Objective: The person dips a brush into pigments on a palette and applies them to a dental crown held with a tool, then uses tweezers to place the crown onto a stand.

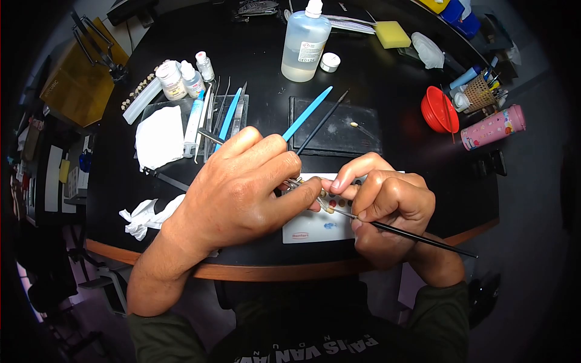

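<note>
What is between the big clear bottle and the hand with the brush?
In the head view, a dark slab lies between the bottle and the right hand, with a blue tool resting across its corner.

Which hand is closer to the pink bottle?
The right hand. It sits over the white palette, holding a thin brush, with the pink bottle up and to its right. The left hand is farther away, on the other side of the right hand.
</note>
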Available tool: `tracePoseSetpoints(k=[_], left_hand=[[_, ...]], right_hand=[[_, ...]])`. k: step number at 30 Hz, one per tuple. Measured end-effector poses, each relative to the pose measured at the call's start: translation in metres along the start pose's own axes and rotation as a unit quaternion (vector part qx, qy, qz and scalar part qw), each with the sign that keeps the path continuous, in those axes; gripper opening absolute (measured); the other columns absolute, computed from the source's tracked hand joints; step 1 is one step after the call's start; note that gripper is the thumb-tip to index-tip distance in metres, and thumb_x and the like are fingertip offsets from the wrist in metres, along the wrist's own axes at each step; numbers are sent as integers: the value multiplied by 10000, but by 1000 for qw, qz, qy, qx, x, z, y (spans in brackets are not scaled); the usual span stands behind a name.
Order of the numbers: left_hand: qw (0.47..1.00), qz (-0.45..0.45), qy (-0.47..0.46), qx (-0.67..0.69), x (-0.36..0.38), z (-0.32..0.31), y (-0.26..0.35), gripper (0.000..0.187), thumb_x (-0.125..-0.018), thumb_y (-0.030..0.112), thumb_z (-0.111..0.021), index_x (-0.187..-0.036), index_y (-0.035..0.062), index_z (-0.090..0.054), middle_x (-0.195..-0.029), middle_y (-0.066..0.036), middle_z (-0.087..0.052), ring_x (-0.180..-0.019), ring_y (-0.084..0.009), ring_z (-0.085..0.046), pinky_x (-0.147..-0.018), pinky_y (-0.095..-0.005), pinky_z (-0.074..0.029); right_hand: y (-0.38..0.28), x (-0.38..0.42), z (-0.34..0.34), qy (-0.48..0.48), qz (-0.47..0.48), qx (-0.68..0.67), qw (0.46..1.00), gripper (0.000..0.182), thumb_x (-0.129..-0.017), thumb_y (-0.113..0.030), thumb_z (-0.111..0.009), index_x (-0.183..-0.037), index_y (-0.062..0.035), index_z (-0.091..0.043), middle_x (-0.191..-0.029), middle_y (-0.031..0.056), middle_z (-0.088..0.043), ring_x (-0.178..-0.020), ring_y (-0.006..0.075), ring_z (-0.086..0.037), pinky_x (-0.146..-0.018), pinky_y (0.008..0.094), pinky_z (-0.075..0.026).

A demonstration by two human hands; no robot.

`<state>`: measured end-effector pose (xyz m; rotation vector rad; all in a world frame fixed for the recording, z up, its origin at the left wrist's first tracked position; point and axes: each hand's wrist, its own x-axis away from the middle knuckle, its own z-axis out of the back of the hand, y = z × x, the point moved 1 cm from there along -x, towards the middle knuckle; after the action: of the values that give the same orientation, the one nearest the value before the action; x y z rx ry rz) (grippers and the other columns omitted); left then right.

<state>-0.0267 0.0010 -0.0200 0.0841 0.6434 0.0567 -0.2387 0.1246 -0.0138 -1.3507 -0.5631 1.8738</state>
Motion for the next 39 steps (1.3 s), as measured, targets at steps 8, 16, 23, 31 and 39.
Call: tracePoseSetpoints(k=[8,16,23,31,39], left_hand=[[1000,3,1,3,0,0,0,305,-798,219,-858,-1102,216,-847,-854,25,-574,-756,-174,-534,-647,-351,-358],[1000,4,-1,-1,0,0,0,294,-801,215,-859,-1095,218,-850,-851,27,-576,-754,-170,-532,-646,-347,-356],[999,5,33,-3,-4,-2,2,162,-787,233,-879,-842,137,-761,-786,27,-538,-737,-167,-523,-637,-349,-373],[1000,8,-2,2,0,0,1,302,-803,274,-867,-1098,211,-855,-844,28,-578,-752,-172,-531,-648,-350,-353],[1000,-1,1,-1,-1,0,1,303,-797,227,-855,-1100,206,-849,-843,19,-567,-753,-175,-533,-644,-351,-358]], right_hand=[[0,0,0,-3,2,-2,1000,260,-723,189,-579,-777,-52,-500,-750,85,-646,-954,311,-730,-939,509,-683],[0,0,0,-4,6,-6,1000,238,-738,172,-592,-770,-46,-501,-736,89,-640,-960,307,-723,-959,529,-681],[1,0,0,-3,13,1,1000,208,-758,141,-604,-766,-41,-504,-734,92,-640,-962,309,-723,-956,526,-682],[1,1,1,-8,9,3,1000,221,-746,159,-594,-760,-42,-504,-732,89,-639,-948,308,-728,-940,513,-688],[1,2,0,0,7,10,1000,235,-712,181,-570,-758,-41,-510,-730,87,-641,-936,308,-728,-942,506,-685]])
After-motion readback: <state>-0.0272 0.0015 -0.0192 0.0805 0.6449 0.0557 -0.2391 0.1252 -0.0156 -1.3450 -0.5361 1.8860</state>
